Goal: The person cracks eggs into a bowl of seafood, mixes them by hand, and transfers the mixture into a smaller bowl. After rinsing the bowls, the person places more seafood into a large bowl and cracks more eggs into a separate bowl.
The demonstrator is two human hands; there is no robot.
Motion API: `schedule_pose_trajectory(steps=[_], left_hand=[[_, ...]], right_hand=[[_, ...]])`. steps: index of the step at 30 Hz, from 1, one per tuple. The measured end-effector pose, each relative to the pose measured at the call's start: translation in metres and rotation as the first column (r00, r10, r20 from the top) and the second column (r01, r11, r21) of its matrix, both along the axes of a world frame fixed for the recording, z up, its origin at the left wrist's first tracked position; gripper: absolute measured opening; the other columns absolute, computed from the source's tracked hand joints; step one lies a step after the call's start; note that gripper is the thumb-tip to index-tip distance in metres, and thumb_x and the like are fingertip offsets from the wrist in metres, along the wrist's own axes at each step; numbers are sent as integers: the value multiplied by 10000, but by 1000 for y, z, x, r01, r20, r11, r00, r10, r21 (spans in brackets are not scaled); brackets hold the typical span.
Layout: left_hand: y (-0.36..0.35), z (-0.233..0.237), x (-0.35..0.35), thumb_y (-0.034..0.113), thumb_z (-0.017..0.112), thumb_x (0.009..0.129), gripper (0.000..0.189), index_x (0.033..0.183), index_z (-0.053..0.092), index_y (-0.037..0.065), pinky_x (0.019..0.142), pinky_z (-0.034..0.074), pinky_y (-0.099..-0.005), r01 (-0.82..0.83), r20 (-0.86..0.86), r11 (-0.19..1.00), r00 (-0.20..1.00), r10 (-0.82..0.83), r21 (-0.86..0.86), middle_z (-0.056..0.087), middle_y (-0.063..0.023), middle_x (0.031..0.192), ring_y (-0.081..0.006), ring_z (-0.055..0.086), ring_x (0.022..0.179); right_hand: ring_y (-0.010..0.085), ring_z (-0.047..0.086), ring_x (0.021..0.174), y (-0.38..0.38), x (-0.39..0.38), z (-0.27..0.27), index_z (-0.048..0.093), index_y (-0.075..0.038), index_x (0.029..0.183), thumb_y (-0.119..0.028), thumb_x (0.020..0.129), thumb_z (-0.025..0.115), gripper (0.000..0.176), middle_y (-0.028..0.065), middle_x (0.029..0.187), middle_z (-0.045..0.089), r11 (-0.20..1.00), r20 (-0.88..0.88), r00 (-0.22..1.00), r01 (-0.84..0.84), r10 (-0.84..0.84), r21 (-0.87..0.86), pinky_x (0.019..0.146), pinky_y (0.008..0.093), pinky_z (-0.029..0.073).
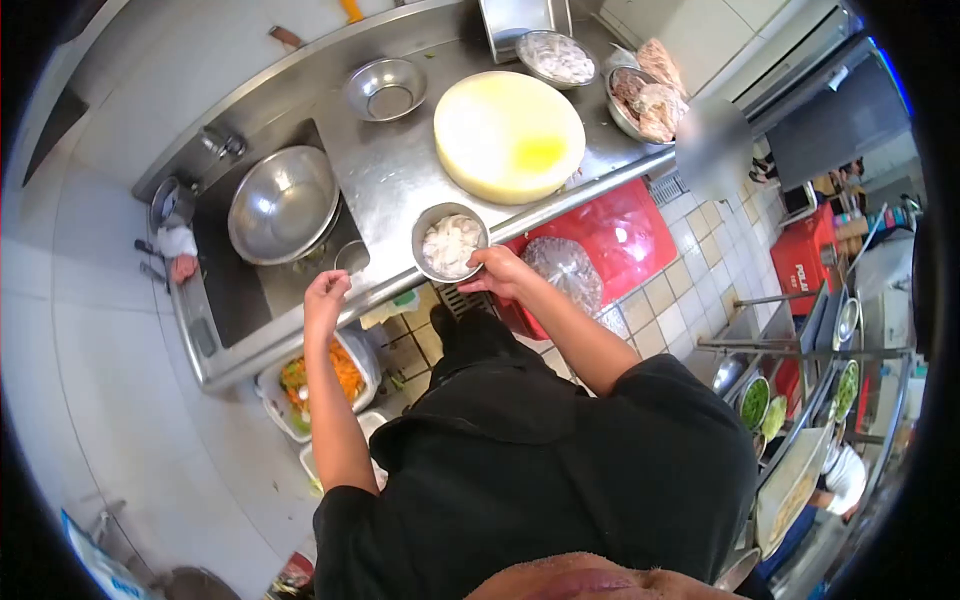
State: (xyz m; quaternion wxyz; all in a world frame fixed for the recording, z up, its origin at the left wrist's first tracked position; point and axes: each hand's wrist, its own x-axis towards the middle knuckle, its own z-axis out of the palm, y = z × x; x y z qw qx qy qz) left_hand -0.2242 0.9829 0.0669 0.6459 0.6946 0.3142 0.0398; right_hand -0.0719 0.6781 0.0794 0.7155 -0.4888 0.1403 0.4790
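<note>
In the head view, my right hand [499, 274] grips the rim of a small steel bowl [418, 242] at the counter's front edge. Pale, whitish pieces [452, 245], perhaps raw meat or seafood, lie in this bowl. My left hand [326, 292] hovers by the sink's front edge, fingers pinched together. Something small and pale seems to be at its fingertips, too small to name. Just beyond that hand is a round wire-rimmed item [352, 256]. A large steel basin [285, 205] rests in the sink [245, 295].
On the steel counter [375, 165] are a thick round yellow cutting board [490, 130], another steel bowl [387, 90], a bowl of pale pieces [557, 60] and a bowl of raw meat [648, 105]. Below stand a red container [640, 235] and a bin of vegetable scraps [325, 385].
</note>
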Motion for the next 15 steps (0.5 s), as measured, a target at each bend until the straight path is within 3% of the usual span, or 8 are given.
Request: schedule_pose_trajectory(steps=[3,6,8,11,14,15], left_hand=[[28,-4,8,187,627,882,226,1061,634,49,719,457,-254,85,-89,996,992,-86,-10,639,-4,932,-97,588,849],[66,-10,-9,239,607,905,243,1084,617,76,821,476,-326,21,-197,997,980,-35,-77,638,-8,994,-138,614,930],[98,-18,-13,237,603,910,236,1083,618,78,816,482,-330,-59,-227,993,973,36,-99,635,-14,981,-153,610,907],[151,-30,-17,241,601,917,229,1079,621,80,774,485,-326,-158,-250,982,960,127,-107,626,-15,966,-163,608,893],[201,-33,0,262,607,915,262,1098,611,74,737,482,-310,-194,-208,974,964,167,-114,623,-20,965,-159,611,871],[219,-34,14,266,605,917,273,1111,606,74,727,483,-308,-215,-209,972,959,191,-95,622,-21,966,-160,613,865]], right_hand=[[375,606,970,28,22,-8,438,123,1191,18,801,529,414,209,1158,541,999,27,999,32,-31,-25,827,540,555],[370,609,973,53,49,-23,434,106,1182,20,799,530,405,210,1168,533,994,29,1000,3,1,-113,794,517,585],[370,605,1006,72,62,-12,422,72,1194,13,803,533,410,223,1181,525,979,93,996,4,15,-203,743,475,616],[346,658,821,86,80,-40,417,102,1224,-27,815,523,441,232,1076,589,948,157,987,13,39,-317,635,422,616],[344,667,627,79,94,-49,443,132,1200,-110,826,592,469,248,965,636,879,242,959,-13,145,-477,598,399,595],[334,674,656,76,96,-39,447,128,1224,-135,825,611,506,256,994,634,780,399,859,-1,322,-626,598,394,585]])
